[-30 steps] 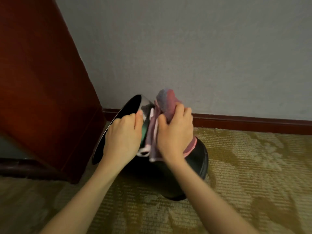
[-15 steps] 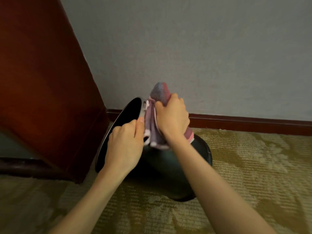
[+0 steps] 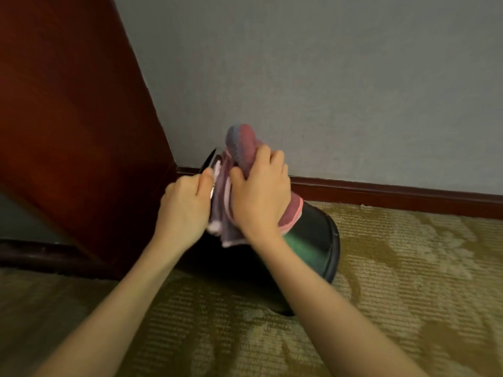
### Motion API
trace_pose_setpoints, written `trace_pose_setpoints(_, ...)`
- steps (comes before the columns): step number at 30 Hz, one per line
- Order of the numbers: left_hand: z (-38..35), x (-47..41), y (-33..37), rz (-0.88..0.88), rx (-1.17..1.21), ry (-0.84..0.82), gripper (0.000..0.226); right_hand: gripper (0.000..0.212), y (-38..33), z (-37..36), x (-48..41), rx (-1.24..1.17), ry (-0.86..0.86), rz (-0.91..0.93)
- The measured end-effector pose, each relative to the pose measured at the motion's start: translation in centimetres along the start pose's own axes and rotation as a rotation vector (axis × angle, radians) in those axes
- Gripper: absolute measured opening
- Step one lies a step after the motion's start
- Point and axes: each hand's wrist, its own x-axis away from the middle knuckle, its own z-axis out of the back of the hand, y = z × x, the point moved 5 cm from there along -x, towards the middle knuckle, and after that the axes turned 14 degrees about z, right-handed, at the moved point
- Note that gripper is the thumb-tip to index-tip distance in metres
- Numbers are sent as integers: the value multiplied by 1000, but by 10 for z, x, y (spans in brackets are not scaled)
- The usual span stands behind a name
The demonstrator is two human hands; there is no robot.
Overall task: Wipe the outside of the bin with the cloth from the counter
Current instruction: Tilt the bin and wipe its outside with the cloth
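Pink cloth (image 3: 241, 148) bunched in grip of the right hand (image 3: 258, 197) against tilted bin (image 3: 313, 240), left hand (image 3: 185, 208) clasping rim (image 3: 209, 160)

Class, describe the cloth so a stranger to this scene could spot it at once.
Where the grey wall meets the red-brown wood panel, a dark shiny bin leans on the carpet. The right hand grips a bunched cloth against its side. Unlike the glossy bin, it is soft and pink-purple, with a bluish top and pale pink edging.
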Motion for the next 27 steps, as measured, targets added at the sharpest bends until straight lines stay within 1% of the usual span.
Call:
trace_pose_setpoints(3, -1, -7, -4, -4, 24, 7, 49, 39, -9, 5, 20, -23, 82, 82)
trace_pose_setpoints(9, -6, -10, 1, -17, -10, -3, 50, 37, 3, -1, -3, -46, 31, 67)
trace_pose_setpoints(12, -3, -3, 1, -48, -15, 23, 51, 35, 19, -12, -23, -61, -68, -8)
trace_pose_setpoints(16, 0, 12, -1, -87, -15, 24, 53, 37, 56, -29, -48, -135, -272, -223)
trace_pose_setpoints(19, -3, 16, 1, -107, -38, 47, 53, 37, 71, -34, -51, -146, -339, -271)
trace_pose_setpoints(22, -5, 11, 2, -97, -95, 71, 53, 37, 70, -29, -45, -105, -268, -213)
trace_pose_setpoints(27, -3, -8, -11, -2, -104, 72, 52, 33, 53, -2, 10, 1, 3, 61)
